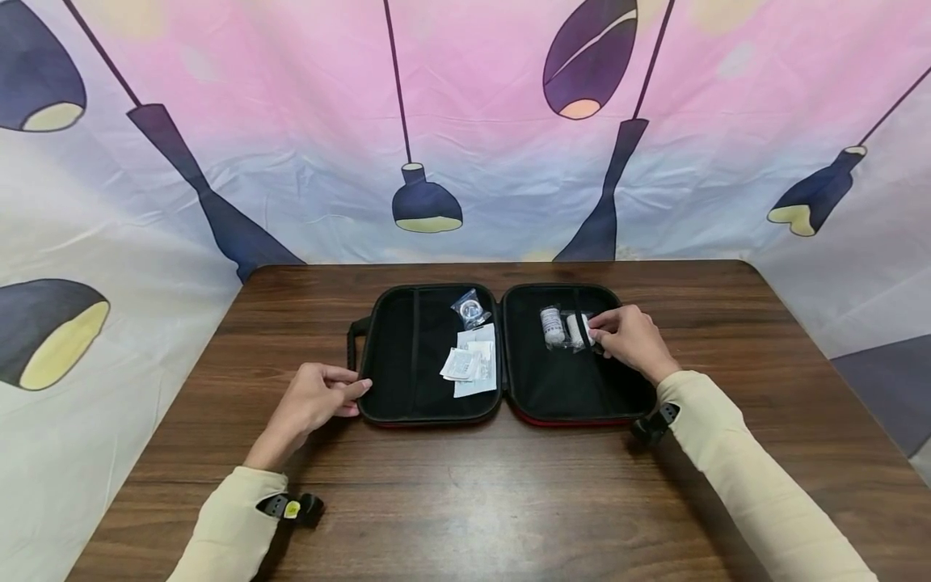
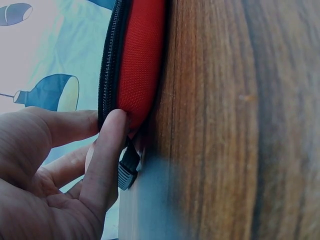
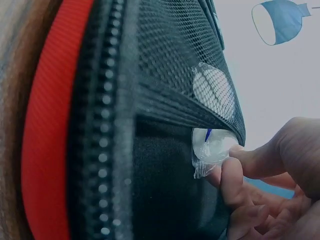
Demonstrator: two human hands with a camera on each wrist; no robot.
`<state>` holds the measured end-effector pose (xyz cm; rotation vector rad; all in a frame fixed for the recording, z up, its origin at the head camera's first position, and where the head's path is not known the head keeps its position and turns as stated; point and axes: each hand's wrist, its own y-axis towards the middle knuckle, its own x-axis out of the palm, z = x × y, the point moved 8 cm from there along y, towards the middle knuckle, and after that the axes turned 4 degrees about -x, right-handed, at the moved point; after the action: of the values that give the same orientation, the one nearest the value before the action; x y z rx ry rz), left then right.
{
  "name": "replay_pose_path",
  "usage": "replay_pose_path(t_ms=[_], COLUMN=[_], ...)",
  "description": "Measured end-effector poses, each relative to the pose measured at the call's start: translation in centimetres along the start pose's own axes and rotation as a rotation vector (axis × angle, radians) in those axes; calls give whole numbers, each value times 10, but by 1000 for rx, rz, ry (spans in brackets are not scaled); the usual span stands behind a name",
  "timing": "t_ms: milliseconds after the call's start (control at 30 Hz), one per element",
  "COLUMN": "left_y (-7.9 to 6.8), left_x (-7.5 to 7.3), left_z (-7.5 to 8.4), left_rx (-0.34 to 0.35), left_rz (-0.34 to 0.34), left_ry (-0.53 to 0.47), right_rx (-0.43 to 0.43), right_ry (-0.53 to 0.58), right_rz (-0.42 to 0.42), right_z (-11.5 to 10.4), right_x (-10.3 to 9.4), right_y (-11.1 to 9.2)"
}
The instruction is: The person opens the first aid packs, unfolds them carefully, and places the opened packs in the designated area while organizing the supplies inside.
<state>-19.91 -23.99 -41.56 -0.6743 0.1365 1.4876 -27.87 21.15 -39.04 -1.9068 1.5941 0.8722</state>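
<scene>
A black-lined zip case point(image 1: 389, 356) with a red shell point(image 2: 145, 55) lies unfolded on the table. My left hand point(image 1: 316, 398) pinches its near left corner between thumb and fingers, close to a dangling black zipper pull point(image 2: 128, 172). In the right half, my right hand point(image 1: 634, 339) pinches a white bandage roll point(image 3: 215, 147) in clear wrap at the elastic edge of a mesh pocket point(image 3: 165, 55). A second wrapped roll point(image 1: 553, 326) sits to its left, behind the mesh in the right wrist view.
White paper packets point(image 1: 476, 364) and a clear-bagged roll point(image 1: 470, 309) lie in the case's left half. A black carry handle point(image 1: 352, 343) sticks out at the left. The wooden table point(image 1: 465, 501) extends to a printed cloth backdrop point(image 1: 480, 105).
</scene>
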Motion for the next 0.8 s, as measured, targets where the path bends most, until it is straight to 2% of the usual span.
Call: replay_pose_path(t_ms=[267,433,633,800], left_y=[1,2,1,1], left_x=[1,1,1,1], left_z=[-2,-3,-3,-3], left_rx=[-10,-11,-16,-13], left_rz=[-2,2,-1,0], left_ry=[-10,-8,-9,-11], right_rx=[2,-40,-39,-32], right_ry=[-29,-74,-104,-88], right_rz=[2,18,-13,5], right_z=[-5,-15,-17,-17], right_x=[-7,-14,-7,-1], right_y=[-2,2,4,5])
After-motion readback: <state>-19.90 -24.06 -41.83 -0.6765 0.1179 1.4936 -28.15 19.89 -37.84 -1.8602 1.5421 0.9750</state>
